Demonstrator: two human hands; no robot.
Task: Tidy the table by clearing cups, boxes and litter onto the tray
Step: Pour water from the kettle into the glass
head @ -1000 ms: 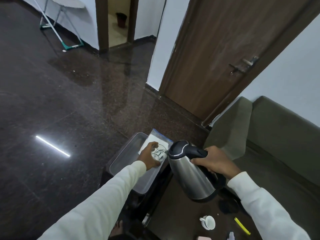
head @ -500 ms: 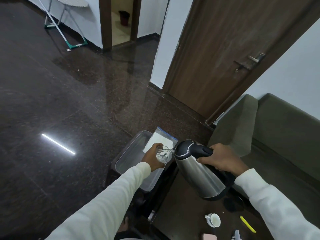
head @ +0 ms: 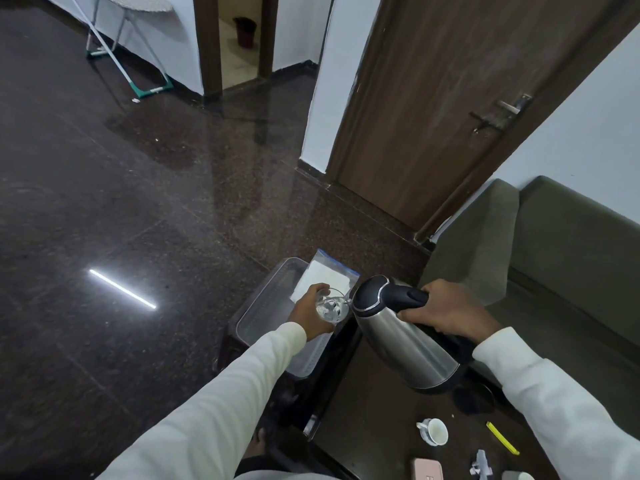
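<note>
My left hand [head: 311, 311] grips a clear glass [head: 331, 308] held over the translucent tray [head: 263, 306], which sits to the left of the dark table [head: 374, 424]. My right hand [head: 446, 311] holds the black handle of a steel kettle [head: 398, 336], tilted with its spout at the glass rim. A white bag with a blue edge [head: 329, 277] lies in the tray's far end. On the table sit a white cup [head: 434, 432], a yellow strip [head: 502, 438], a pink box [head: 427, 470] and crumpled litter [head: 480, 466].
The black kettle base [head: 474, 398] rests on the table under my right sleeve. A green sofa [head: 561, 271] stands to the right, a brown door [head: 450, 98] behind it. Glossy dark floor [head: 121, 202] spreads to the left, with a folding stand [head: 131, 39] far back.
The view has shifted slightly; both hands stay together over the tray with the kettle spout held at the glass.
</note>
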